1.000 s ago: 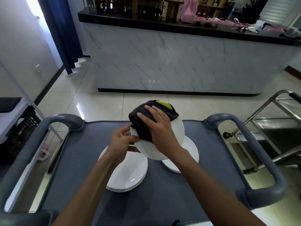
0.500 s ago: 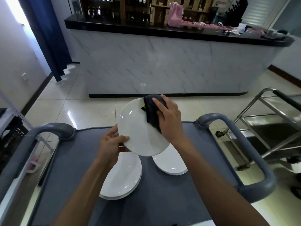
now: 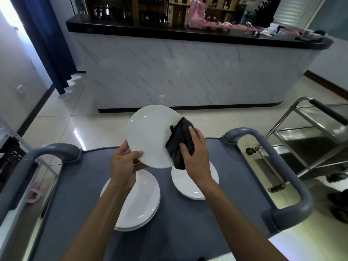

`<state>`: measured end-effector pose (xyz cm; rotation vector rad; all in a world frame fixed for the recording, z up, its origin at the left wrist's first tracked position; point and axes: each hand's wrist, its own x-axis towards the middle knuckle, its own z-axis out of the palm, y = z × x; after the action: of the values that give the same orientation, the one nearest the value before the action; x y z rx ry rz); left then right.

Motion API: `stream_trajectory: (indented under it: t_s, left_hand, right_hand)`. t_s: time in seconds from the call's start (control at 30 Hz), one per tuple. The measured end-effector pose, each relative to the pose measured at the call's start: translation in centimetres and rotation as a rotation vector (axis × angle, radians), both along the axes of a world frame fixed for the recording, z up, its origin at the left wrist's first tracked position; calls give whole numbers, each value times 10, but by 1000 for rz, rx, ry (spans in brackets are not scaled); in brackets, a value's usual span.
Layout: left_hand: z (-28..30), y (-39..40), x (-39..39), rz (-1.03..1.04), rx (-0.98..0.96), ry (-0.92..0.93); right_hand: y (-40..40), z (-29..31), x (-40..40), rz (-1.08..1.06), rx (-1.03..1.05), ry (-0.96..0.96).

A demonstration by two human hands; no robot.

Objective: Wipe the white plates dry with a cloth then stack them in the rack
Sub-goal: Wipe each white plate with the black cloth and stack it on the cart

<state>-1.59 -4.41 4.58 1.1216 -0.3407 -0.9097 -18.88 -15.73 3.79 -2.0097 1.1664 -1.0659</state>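
While the left hand (image 3: 124, 164) pinches the lower left rim of a white plate (image 3: 150, 136), thumb laid across the face and fingers (image 3: 138, 165) curled behind, the plate is held tilted up in the air above the bench (image 3: 188, 223), its face turned toward the camera. The right hand (image 3: 195, 157) presses a dark grey cloth (image 3: 178, 144) against the plate's right edge; its fingers are curled round the bunched cloth, which folds over the rim and shows a small yellow patch at its upper left corner. Only the head view is given, and it looks down on a grey cart whose flat top serves as the bench, with rounded grey handles (image 3: 278, 166) rising at the left and right sides. Two stacks of white plates rest on the bench below the hands: the left stack (image 3: 143, 204) lies under the left forearm, and the right stack (image 3: 195, 189) lies just beneath the right wrist, partly covered by it. The two stacks sit near each other without touching. Beyond the cart stands a long counter (image 3: 178, 72) with a pale marbled front and a black top, carrying pink bags (image 3: 197, 17) and small items too far off to tell apart. A dark blue curtain (image 3: 50, 44) hangs at the left, and a metal trolley (image 3: 310, 144) stands on the tiled floor at the right.
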Motion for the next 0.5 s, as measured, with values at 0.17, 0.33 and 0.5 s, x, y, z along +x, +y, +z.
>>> stream_trajectory:
  t_s: [0.17,0.33,0.5]
  left_hand:
    - [-2,-6,-4,-22,16,-37]
    - [-2,-19,-11,-100,58,-120]
    - [-1,-37,-29,-210,77,-191]
  right_hand:
    - [7,-9,-9,-23,77,-89]
    - [-15,-5,-30,-19,84,-72]
    - [-52,6,-59,16,-4,-1]
